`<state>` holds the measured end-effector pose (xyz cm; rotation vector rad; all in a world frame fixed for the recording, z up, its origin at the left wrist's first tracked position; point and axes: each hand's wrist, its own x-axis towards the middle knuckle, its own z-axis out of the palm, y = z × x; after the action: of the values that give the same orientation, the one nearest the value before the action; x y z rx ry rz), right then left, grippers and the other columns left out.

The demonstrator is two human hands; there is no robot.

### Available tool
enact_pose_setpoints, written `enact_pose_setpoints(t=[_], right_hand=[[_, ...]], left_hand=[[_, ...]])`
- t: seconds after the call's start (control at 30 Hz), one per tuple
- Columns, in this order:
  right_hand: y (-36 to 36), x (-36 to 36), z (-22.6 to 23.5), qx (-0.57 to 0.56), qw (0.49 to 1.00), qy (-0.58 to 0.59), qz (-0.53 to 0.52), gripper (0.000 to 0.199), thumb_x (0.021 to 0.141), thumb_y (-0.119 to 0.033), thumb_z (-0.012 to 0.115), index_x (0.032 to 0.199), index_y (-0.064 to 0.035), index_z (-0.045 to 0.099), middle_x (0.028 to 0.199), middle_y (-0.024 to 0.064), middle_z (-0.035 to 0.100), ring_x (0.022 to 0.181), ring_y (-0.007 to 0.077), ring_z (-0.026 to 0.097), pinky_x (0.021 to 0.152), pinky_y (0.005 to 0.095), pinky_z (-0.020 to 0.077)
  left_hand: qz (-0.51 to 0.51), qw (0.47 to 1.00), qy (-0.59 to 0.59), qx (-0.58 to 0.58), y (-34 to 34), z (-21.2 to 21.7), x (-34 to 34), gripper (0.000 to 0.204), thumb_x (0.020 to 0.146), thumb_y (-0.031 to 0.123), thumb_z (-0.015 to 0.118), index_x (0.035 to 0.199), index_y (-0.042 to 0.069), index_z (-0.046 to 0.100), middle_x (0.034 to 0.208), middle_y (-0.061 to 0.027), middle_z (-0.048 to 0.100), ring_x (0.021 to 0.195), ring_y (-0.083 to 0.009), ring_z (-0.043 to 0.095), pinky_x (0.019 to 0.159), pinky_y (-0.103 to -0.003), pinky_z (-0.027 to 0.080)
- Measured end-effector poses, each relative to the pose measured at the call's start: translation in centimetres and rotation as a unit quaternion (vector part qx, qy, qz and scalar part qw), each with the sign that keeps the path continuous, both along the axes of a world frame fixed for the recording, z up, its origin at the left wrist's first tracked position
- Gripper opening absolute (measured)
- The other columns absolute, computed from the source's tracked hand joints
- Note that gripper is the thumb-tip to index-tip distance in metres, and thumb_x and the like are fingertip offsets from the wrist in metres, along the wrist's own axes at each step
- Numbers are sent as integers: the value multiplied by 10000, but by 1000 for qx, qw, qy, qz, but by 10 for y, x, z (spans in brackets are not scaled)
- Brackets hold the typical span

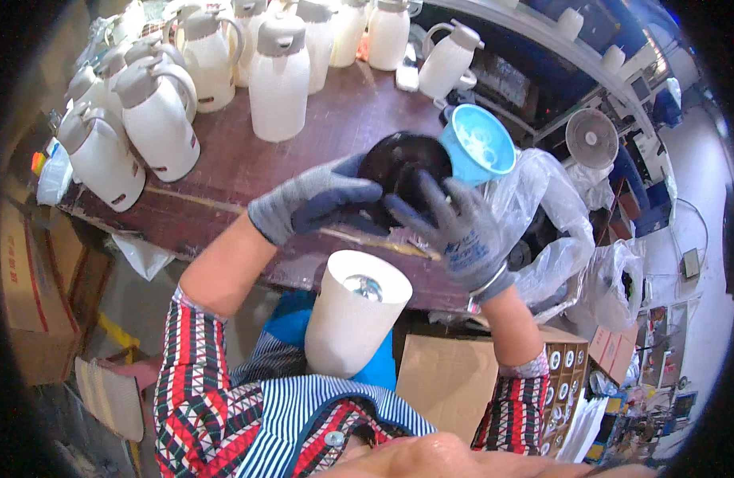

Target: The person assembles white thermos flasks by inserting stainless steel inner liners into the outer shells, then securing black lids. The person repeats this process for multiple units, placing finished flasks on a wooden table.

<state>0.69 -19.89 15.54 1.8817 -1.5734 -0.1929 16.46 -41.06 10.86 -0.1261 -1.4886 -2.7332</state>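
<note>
Over the table's near edge I hold up a glossy black round part (403,163), perhaps a base or cap. My left hand (323,195), in a grey and dark blue glove, grips its left side. The right hand (466,235), gloved alike, has its fingers against the near right side. Below them, a white jug body (357,319) rests tilted in my lap, its wide end up and something silvery showing inside. A light blue bucket (482,143) stands just beyond the black part, on the right.
Several white vacuum jugs with grey lids and handles, such as a front one (279,88), crowd the far left of the dark red table (223,171). Clear plastic bags (546,223) hang at right. Cardboard boxes (36,279) are at left, and a cardboard flap (446,382) is beside my lap.
</note>
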Motion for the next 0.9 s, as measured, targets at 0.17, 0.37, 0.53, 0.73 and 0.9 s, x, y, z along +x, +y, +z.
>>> enact_pose_setpoints(t=[0.17, 0.37, 0.53, 0.73, 0.9], right_hand=[[-7, 3, 7, -154, 985, 75, 24, 547, 903, -303, 681, 1402, -508, 593, 1412, 24, 543, 1167, 314, 513, 892, 402, 484], [-14, 19, 29, -174, 984, 10, 29, 511, 855, -312, 791, 1352, -325, 671, 1253, 61, 626, 1024, 243, 648, 791, 373, 547], [-26, 7, -8, -120, 578, -807, 12, 421, 999, -335, 655, 1362, -128, 599, 1262, 105, 624, 1035, 226, 677, 774, 336, 594], [-4, -3, -73, -14, 555, -827, 88, 486, 1012, -326, 610, 1442, -121, 514, 1389, 109, 597, 1238, 220, 595, 1033, 382, 524], [33, 27, -65, -119, 412, -892, -142, 577, 1055, -371, 538, 1532, -71, 415, 1514, 148, 481, 1324, 227, 539, 1060, 379, 497]], left_hand=[[71, 987, 45, -140, 2, 46, 16, 733, 979, 207, 703, 1586, 42, 327, 1462, -152, 543, 1261, -264, 599, 993, -405, 588], [92, 968, 48, -228, -1, 62, 26, 684, 972, 131, 691, 1567, 36, 368, 1401, -127, 587, 1215, -243, 623, 965, -368, 591], [371, 813, 187, -407, 51, 7, -6, 625, 939, 54, 697, 1519, 45, 465, 1426, -201, 583, 1258, -288, 621, 1036, -408, 543], [286, 686, 333, -580, 21, -13, -4, 612, 864, 118, 734, 1454, 123, 571, 1528, -230, 496, 1393, -423, 507, 1148, -465, 438], [228, 803, 187, -517, 18, -34, 28, 596, 865, 87, 707, 1445, 115, 571, 1452, -221, 547, 1351, -409, 535, 1124, -460, 461]])
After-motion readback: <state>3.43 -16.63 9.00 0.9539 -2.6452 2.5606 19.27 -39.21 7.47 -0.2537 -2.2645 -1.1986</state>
